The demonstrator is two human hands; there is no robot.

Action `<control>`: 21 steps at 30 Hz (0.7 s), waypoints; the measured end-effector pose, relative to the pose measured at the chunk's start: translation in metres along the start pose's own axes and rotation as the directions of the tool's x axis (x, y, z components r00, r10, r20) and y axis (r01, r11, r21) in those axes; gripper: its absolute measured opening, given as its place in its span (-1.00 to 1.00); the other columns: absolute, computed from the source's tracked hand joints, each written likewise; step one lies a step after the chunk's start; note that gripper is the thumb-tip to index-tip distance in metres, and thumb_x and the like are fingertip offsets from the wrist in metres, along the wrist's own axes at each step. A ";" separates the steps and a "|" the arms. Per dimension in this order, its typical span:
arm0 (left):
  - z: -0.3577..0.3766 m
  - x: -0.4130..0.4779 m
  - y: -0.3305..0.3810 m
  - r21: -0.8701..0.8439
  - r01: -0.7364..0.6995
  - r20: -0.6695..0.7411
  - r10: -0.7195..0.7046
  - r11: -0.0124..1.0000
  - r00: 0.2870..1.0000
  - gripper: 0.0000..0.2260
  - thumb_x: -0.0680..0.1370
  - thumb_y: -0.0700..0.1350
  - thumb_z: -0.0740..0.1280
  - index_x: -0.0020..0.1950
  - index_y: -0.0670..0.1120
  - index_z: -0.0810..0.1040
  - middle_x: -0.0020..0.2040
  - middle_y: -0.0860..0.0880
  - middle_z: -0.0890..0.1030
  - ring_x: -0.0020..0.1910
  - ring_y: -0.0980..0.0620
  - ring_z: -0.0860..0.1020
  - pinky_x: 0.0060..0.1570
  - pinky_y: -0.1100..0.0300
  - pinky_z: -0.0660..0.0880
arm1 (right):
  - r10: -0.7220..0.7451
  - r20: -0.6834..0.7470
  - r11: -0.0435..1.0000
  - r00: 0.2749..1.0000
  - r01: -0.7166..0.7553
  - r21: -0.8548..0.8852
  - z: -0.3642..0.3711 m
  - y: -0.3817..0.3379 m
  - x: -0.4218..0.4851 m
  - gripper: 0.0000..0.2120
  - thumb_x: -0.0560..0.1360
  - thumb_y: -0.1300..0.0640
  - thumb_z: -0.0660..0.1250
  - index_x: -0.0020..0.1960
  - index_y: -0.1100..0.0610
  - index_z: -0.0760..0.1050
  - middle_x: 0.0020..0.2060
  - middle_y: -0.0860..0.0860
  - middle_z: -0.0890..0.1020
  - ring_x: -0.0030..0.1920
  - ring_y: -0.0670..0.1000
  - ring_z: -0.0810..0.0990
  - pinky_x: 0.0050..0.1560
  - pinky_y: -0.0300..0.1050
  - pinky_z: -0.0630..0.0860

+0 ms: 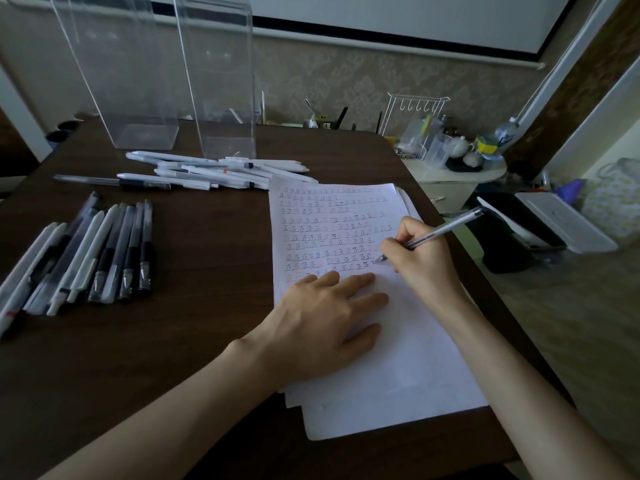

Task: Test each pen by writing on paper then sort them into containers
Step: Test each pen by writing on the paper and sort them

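My right hand grips a clear-barrelled pen, its tip touching the white paper at the right end of a row of written marks. My left hand lies flat on the paper with fingers spread, just below the written rows. A row of several black-grip and white pens lies at the table's left. A loose pile of white pens sits further back, with one dark pen beside it. Two tall clear containers stand behind the pile.
The dark wooden table ends close to the paper's right side. Beyond that edge stand a small white side table with cups and a wire rack, a water bottle and boxes on the floor.
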State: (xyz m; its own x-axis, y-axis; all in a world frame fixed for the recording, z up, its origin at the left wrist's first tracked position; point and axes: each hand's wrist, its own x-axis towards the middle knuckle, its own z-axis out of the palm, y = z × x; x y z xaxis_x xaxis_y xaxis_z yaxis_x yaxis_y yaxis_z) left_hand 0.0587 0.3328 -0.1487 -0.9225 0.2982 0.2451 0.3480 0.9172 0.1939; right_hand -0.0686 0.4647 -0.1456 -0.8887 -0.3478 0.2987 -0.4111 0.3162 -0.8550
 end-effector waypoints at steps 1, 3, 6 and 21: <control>0.000 0.000 0.000 0.002 0.000 0.002 0.000 1.000 1.000 -0.59 0.54 0.15 0.06 0.28 0.04 0.47 0.31 -0.09 0.49 -0.08 -0.07 0.55 -0.17 0.09 0.48 | -0.002 0.000 1.000 1.000 0.002 0.002 0.000 0.000 0.000 -0.67 0.40 0.38 0.30 -0.38 0.17 0.19 -0.51 0.04 0.23 -0.51 -0.14 0.20 -0.46 -0.29 0.18; 0.000 0.000 0.000 0.005 0.000 0.005 0.000 1.000 1.000 -0.58 0.54 0.15 0.05 0.29 0.04 0.46 0.31 -0.08 0.48 -0.07 -0.07 0.55 -0.15 0.10 0.48 | -0.004 0.004 1.000 1.000 0.004 0.004 0.000 0.001 0.001 -0.65 0.40 0.38 0.30 -0.38 0.14 0.18 -0.51 0.02 0.23 -0.49 -0.13 0.18 -0.45 -0.27 0.18; -0.001 -0.001 0.000 -0.001 0.001 0.012 -0.001 1.000 1.000 -0.58 0.54 0.16 0.04 0.30 0.04 0.44 0.32 -0.08 0.47 -0.04 -0.07 0.54 -0.13 0.09 0.47 | -0.009 0.005 1.000 1.000 0.009 0.003 -0.001 0.001 0.000 -0.67 0.40 0.37 0.30 -0.38 0.16 0.20 -0.51 0.04 0.25 -0.49 -0.14 0.21 -0.45 -0.31 0.21; -0.003 0.002 -0.004 -0.467 0.269 -0.109 -0.357 0.842 0.928 -0.69 0.61 -0.18 0.18 0.36 -0.13 0.31 0.24 -0.09 0.53 0.21 -0.05 0.49 0.12 0.17 0.38 | -0.021 -0.021 0.988 1.000 0.024 0.154 -0.002 -0.008 -0.003 -0.70 0.51 0.27 0.31 -0.33 0.27 0.28 -0.53 0.11 0.41 -0.51 -0.16 0.37 -0.39 -0.32 0.32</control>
State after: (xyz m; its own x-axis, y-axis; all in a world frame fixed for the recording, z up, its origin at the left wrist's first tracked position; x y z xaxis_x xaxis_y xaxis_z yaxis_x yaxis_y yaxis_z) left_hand 0.0559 0.3285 -0.1465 -0.9617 -0.0799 0.2621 0.1227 0.7297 0.6727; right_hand -0.0633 0.4652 -0.1386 -0.8838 -0.3361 0.3254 -0.3963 0.1683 -0.9025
